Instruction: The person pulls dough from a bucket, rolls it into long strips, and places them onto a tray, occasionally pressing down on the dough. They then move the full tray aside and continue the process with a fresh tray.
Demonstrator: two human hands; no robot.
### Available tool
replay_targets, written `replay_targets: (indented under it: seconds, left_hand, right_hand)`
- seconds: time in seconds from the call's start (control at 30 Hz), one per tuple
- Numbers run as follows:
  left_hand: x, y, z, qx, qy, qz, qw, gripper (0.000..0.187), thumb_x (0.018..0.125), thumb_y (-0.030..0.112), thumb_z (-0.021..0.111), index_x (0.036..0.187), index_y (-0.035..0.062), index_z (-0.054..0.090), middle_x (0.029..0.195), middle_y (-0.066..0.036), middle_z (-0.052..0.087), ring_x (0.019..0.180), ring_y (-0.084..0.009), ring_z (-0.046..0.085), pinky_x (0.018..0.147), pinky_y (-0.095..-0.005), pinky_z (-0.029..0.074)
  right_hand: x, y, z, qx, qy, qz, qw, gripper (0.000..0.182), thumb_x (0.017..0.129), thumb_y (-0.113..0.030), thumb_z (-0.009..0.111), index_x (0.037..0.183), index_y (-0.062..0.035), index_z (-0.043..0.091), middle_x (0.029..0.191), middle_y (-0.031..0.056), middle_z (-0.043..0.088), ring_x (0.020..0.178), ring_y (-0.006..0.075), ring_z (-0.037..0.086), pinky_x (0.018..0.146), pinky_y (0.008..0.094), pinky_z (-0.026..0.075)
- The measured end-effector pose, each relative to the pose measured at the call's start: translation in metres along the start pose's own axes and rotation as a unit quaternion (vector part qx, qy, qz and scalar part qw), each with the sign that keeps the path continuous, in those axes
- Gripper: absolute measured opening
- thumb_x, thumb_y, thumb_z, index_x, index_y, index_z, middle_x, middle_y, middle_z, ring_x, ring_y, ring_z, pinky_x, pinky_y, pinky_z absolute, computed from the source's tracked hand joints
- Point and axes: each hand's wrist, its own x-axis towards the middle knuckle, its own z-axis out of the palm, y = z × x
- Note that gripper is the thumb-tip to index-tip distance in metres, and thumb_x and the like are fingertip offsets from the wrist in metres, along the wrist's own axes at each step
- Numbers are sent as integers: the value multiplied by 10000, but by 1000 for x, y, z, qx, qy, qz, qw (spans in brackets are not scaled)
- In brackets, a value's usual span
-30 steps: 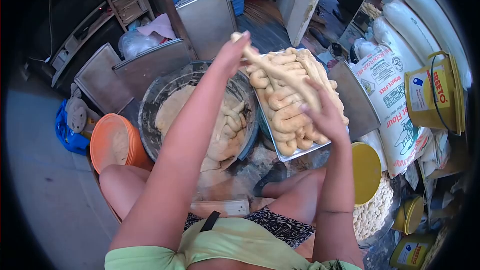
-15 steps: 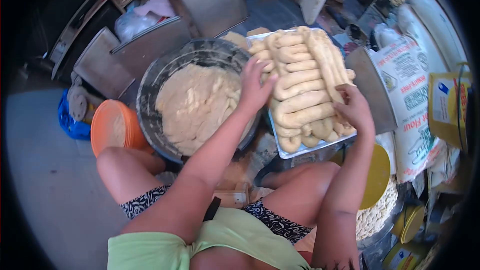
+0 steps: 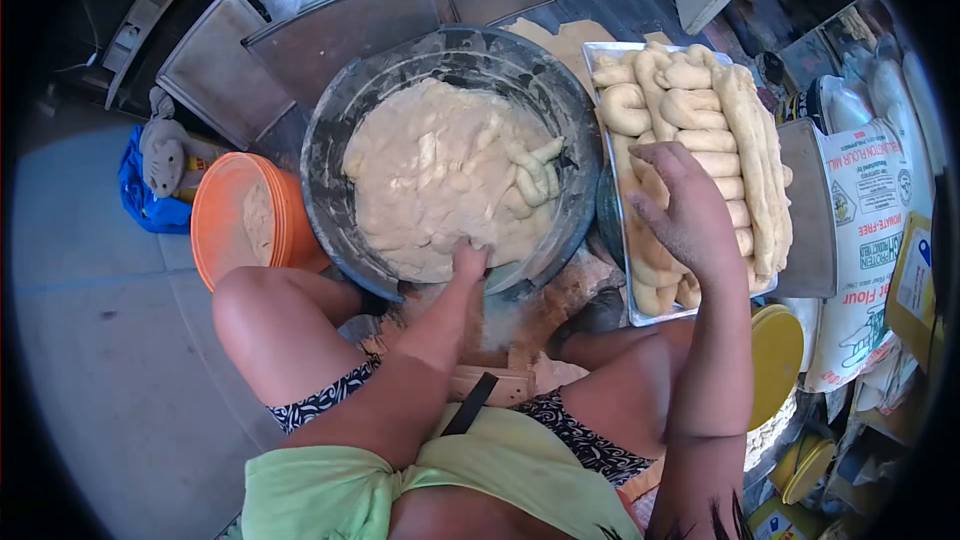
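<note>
My left hand (image 3: 472, 258) is at the near edge of a large mass of dough (image 3: 440, 175), its fingers sunk in and hidden. A wide black basin (image 3: 335, 105) dusted with flour holds the dough, and a few rolled strips lie on its right side. Over the left part of a metal tray (image 3: 614, 155) hovers my right hand (image 3: 690, 205), thumb and fingers apart, nothing in it. Thick dough ropes (image 3: 750, 140) fill much of the tray, some set crosswise in a stack, others running lengthwise along the right side.
An orange bucket (image 3: 285, 205) with flour stands left of the basin. Metal sheets (image 3: 345, 30) lean behind it. Right of the tray are another sheet (image 3: 808, 205), a flour sack (image 3: 868, 200) and a yellow lid (image 3: 775, 365). A wooden piece (image 3: 495, 385) sits between my knees.
My left hand has left the tray and gone down to the dough in the basin. My right hand has moved off the long ropes toward the tray's left part. The view has shifted.
</note>
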Motion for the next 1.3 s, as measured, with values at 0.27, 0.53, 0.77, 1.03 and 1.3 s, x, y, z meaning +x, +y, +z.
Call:
replay_targets:
  seconds: [0.27, 0.53, 0.77, 1.03, 1.3]
  left_hand:
    - [79, 76, -48, 213, 239, 246, 915, 480, 727, 127, 595, 1181, 48, 464, 1263, -175, 410, 1123, -348, 430, 989, -439, 294]
    - [79, 70, -50, 371, 3, 340, 864, 365, 677, 117, 653, 1019, 59, 541, 1105, -114, 497, 1046, -261, 473, 864, -417, 389]
    - [54, 48, -96, 293, 149, 309, 893, 354, 691, 129, 663, 1016, 40, 555, 991, -126, 572, 986, -307, 540, 847, -368, 420]
    - [31, -6, -194, -466, 235, -34, 852, 271, 717, 25, 581, 975, -10, 503, 772, -77, 569, 617, -182, 590, 427, -267, 485]
    - [-50, 145, -337, -353, 122, 171, 912, 160, 713, -15, 544, 873, -12, 529, 771, -66, 572, 626, -138, 571, 443, -253, 495]
  right_hand:
    - [3, -17, 22, -9, -69, 11, 998, 360, 743, -107, 645, 1088, -64, 552, 990, 139, 566, 957, 322, 541, 839, 386, 437]
    - [15, -23, 25, -10, -99, 46, 994, 365, 737, -78, 646, 1091, -52, 560, 996, 152, 583, 948, 332, 550, 843, 379, 441]
    - [23, -45, 48, -23, -166, -6, 986, 346, 756, -113, 630, 1090, -54, 561, 1000, 147, 583, 960, 328, 551, 851, 377, 442]
    - [36, -32, 161, -27, -329, -41, 943, 429, 716, -190, 643, 1117, -65, 557, 1092, 168, 579, 1012, 310, 557, 869, 392, 439]
    - [63, -71, 393, 262, -152, 34, 953, 819, 622, -200, 762, 1320, -46, 362, 1302, 220, 394, 1221, 329, 386, 1018, 358, 326]
